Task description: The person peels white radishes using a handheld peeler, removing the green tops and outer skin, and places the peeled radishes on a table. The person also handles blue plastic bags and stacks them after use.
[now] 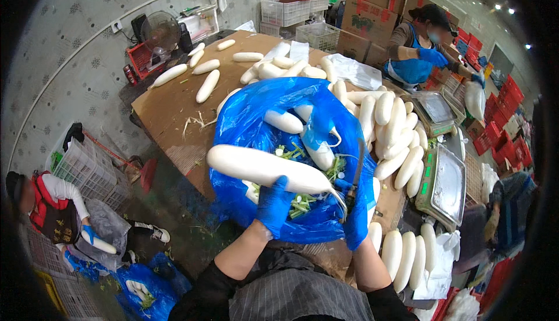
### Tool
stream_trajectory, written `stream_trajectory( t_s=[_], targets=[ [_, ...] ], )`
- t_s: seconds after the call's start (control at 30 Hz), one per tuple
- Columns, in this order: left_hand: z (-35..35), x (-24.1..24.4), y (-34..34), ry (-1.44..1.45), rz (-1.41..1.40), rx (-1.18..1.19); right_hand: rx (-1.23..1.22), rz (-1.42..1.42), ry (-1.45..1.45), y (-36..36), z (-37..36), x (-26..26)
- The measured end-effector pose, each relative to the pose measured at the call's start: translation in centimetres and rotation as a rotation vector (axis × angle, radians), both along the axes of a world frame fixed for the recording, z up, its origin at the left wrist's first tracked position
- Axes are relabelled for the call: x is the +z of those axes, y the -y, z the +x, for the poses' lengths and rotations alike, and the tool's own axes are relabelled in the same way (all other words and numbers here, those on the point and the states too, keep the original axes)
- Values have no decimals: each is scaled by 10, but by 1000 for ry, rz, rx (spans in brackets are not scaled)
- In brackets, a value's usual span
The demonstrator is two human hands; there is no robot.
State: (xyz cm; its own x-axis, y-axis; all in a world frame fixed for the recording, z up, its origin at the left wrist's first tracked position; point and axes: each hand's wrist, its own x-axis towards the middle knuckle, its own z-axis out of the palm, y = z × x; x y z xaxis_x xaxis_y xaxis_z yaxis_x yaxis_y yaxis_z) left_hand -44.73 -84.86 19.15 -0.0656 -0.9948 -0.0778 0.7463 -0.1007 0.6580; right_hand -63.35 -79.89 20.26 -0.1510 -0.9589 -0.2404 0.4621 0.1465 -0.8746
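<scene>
My left hand (275,207), in a blue glove, holds a large white radish (266,168) from below, over an open blue plastic bag (240,124). Its thin root end points right, towards my right hand (357,220), also gloved in blue. The right hand is closed around the handle of a knife (360,159) whose blade points up; the fingers are partly hidden. Inside the bag lie more radishes (284,121) and cut green leaf stalks (301,205).
Many radishes (395,122) are heaped on the cardboard-covered table (174,124), beside two weighing scales (447,185). A masked co-worker (410,54) stands at the back right. Another person (56,207) sits at the lower left with a radish, near plastic crates (87,164).
</scene>
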Motion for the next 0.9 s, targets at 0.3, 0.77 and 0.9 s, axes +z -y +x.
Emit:
stream_trajectory(
  t_s=[0.3, 0.77, 0.9],
  targets=[
    [5, 5, -2, -258, 87, 154, 21, -336, -666, -33, 46, -62],
    [11, 9, -3, -173, 126, 13, 229, -99, -511, 16, 19, -7],
    [-2, 1, -12, 383, 100, -180, 402, 100, -231, -14, 0, -39]
  ],
)
